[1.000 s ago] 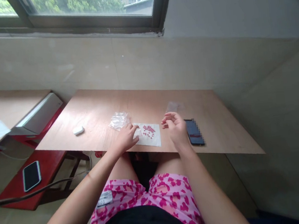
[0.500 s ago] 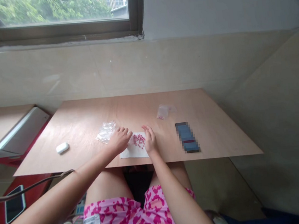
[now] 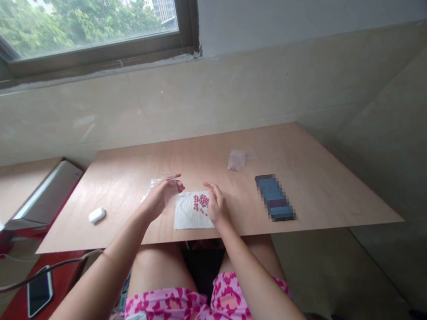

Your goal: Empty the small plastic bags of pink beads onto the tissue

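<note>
Your left hand (image 3: 160,193) has shifted off the flat white square sheet (image 3: 184,215) to the clear plastic film (image 3: 148,189) — fingers half-curled, hold unclear — leaving the small round pinkish-red beads (image 3: 201,202) on the sheet, beside your loosely open right hand (image 3: 218,206), seemingly holding nothing.

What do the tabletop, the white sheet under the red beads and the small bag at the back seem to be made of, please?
Tabletop: likely wood or wood-look board, smooth with a slight sheen, judging by its pale brown colour.
White sheet: paper or thin cloth, perhaps; it looks matte.
Small bag: apparently clear plastic, as the tabletop shows through.
</note>
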Demonstrator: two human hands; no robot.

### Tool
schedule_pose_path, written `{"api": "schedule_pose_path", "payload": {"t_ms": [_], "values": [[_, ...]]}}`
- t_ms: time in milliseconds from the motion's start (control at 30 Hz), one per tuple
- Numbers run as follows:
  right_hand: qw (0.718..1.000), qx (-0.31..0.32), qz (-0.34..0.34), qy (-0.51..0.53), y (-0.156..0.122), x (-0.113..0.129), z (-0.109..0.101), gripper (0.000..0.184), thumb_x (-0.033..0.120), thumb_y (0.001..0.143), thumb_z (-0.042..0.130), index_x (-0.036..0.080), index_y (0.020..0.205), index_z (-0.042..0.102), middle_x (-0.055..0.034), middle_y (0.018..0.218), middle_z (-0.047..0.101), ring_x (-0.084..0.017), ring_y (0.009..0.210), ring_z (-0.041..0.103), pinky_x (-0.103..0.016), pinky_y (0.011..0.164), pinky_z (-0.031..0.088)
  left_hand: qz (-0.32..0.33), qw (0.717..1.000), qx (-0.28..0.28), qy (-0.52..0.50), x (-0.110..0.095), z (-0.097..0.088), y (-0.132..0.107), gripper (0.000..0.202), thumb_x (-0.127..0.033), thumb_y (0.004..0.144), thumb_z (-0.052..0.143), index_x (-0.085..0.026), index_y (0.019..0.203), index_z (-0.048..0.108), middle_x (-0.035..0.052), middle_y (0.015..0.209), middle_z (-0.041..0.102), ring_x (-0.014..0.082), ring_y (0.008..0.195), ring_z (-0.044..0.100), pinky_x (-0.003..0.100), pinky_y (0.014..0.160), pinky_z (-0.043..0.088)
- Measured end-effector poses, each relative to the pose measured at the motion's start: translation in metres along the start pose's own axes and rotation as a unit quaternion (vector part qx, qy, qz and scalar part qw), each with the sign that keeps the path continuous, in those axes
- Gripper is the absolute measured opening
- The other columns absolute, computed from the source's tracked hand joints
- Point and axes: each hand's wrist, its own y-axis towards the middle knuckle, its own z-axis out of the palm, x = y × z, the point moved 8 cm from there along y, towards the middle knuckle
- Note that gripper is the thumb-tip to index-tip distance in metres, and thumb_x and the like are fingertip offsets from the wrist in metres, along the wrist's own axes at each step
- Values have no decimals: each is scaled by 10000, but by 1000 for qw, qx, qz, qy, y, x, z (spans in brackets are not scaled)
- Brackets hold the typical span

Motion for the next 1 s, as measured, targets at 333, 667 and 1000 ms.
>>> {"api": "schedule_pose_path", "payload": {"t_ms": [333, 667, 1000], "values": [[999, 14, -6, -32, 0, 1, 0, 442, 468, 1053, 364, 214, 1256, 664, -114, 1297, 703, -249, 1240, 639, -386, 1074, 482, 110, 951, -167, 234, -53, -91, -3, 426, -293, 919, 523, -165, 1299, 666, 131, 1275, 730, 298, 1272, 631, 520, 1165, 414], [1000, 9, 6, -21, 1, -15, 5, 398, 476, 1011, 443, 198, 1193, 663, -129, 1195, 727, -262, 1100, 697, -372, 904, 571, 64, 880, -49, 467, 29, -101, -4, 684, -378, 839, 611, -134, 1475, 545, 192, 1568, 511, 378, 1441, 494, 521, 1212, 387], [977, -57, -5, -207, 129, 1, -65, 328, 275, 934, 466, 141, 1142, 681, -147, 1153, 737, -247, 1071, 694, -345, 945, 542, 212, 861, -146, 438, 2, -59, -54, 534, -323, 958, 532, -232, 1483, 505, 154, 1551, 492, 365, 1433, 483, 578, 1175, 420]]}}
